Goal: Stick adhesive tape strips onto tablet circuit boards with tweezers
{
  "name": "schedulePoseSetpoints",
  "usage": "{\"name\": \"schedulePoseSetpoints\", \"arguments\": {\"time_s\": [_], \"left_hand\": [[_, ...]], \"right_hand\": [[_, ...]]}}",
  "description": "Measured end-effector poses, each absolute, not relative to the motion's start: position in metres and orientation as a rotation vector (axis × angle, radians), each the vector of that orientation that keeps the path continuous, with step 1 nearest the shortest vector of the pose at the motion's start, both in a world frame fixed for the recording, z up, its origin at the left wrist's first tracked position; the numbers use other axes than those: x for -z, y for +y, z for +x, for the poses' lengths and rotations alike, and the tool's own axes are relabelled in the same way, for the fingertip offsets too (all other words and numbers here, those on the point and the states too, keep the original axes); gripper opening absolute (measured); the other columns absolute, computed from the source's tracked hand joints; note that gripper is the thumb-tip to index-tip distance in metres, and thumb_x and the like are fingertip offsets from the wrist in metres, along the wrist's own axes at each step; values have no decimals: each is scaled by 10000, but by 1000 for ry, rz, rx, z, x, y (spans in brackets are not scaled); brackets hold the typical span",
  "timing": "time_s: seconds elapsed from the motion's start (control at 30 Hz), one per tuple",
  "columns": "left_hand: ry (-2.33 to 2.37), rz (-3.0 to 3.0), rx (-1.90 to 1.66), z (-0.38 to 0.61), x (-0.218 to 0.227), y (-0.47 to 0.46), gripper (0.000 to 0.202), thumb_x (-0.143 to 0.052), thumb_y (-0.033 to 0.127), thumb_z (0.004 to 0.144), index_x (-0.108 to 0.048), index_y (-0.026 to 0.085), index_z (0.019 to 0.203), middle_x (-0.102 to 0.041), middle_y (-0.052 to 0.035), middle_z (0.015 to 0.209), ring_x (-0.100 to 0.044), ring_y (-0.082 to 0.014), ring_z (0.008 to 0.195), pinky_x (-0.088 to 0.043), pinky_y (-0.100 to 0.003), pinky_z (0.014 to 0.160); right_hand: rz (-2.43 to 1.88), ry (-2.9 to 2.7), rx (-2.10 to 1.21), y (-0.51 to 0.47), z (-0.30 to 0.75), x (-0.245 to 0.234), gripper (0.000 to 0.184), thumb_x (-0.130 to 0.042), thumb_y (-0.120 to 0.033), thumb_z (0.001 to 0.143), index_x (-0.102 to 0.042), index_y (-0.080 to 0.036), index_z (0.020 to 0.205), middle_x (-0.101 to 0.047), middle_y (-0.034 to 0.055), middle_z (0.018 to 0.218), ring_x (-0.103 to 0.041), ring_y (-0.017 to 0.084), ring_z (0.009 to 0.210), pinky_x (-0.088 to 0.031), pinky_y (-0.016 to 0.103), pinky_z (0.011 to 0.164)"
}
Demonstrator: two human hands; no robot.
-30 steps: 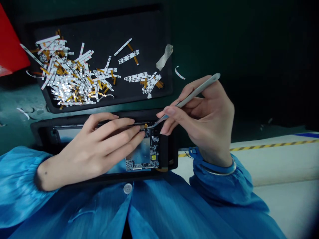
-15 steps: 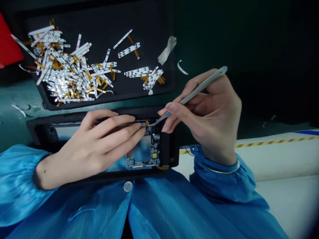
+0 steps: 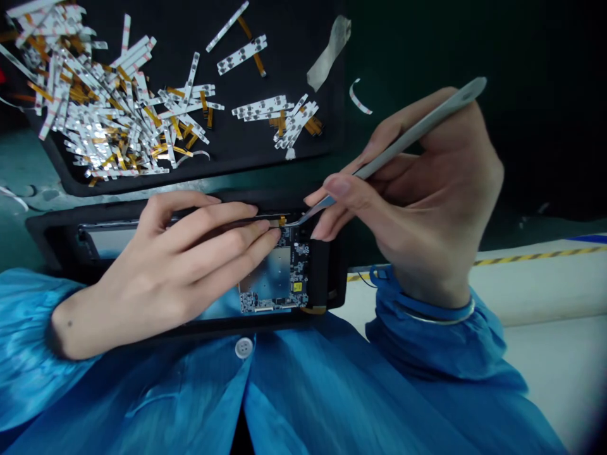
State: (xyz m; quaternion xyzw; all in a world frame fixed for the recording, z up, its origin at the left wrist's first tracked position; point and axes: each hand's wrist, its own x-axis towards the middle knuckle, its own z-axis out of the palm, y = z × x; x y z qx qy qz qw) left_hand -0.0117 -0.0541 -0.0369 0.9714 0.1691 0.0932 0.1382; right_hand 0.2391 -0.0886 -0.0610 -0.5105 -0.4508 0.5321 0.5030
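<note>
In the head view my right hand (image 3: 427, 170) grips metal tweezers (image 3: 403, 142) in a pen-like hold. Their bent tip touches or nearly touches a small orange flex cable (image 3: 282, 220) at the upper edge of a circuit board (image 3: 270, 278). My left hand (image 3: 190, 265) lies across the opened device, with fingers stretched out and fingertips beside that cable. It covers much of the device, including the board's left part. A pale panel (image 3: 111, 242) shows left of the hand. The device rests in a black tray (image 3: 52, 234). What lies under the left fingertips is hidden.
Beyond the device, a larger black tray (image 3: 190, 174) holds a heap of white-and-orange flex strips (image 3: 104, 107) and several separate ones. A crumpled translucent strip (image 3: 329, 54) lies at its right side. A curled white strip (image 3: 360, 97) is on the dark green surface.
The view has moved slightly closer, so the heap has shifted up and left in the picture. My left fingers and the tweezers' tip stay at the orange cable; the right hand holds the same grip.
</note>
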Motion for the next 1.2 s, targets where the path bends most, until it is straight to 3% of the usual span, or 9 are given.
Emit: {"name": "schedulePoseSetpoints", "arguments": {"time_s": [0.13,0.3,0.53,0.7,1.03,1.2], "left_hand": [[531,2788,-256,-10,37,-54,412,-515,88,1045,-529,135,1454,-731,-51,1345,-616,-265,1337,-447,-473,1046],[496,2808,-272,-9,37,-53,386,-550,71,1025,-561,67,1411,-741,-83,1323,-649,-289,1305,-482,-489,995],[503,2810,-278,-10,39,-55,391,-527,95,1041,-547,80,1431,-742,-94,1316,-641,-288,1322,-474,-489,1016],[526,2804,-282,-13,42,-57,418,-524,96,1042,-540,126,1459,-725,-65,1355,-622,-279,1351,-472,-501,1040],[485,2843,-289,-12,42,-55,416,-598,81,1012,-550,67,1424,-732,-97,1330,-648,-321,1300,-451,-502,986],[503,2844,-296,-12,43,-54,399,-549,90,1039,-537,99,1438,-736,-91,1327,-633,-299,1333,-460,-498,1018]], "right_hand": [[-1279,-1087,-1300,-89,240,60,340,-855,-301,869,-527,-286,958,-715,-68,733,-769,180,646,-643,295,533],[-1296,-1122,-1295,-89,240,58,332,-836,-314,891,-513,-288,963,-708,-65,738,-768,190,653,-649,320,531],[-1286,-1192,-1261,-89,241,53,398,-887,-296,831,-522,-289,990,-675,-62,801,-783,192,731,-685,330,642],[-1315,-1161,-1277,-88,238,55,378,-844,-402,873,-490,-297,957,-686,-56,733,-779,224,694,-670,365,578],[-1331,-1176,-1263,-90,239,56,385,-860,-387,857,-504,-296,972,-697,-51,763,-783,226,729,-673,365,609],[-1333,-1140,-1253,-89,237,58,403,-858,-445,849,-500,-300,965,-695,-43,744,-790,245,754,-656,355,572]]}}
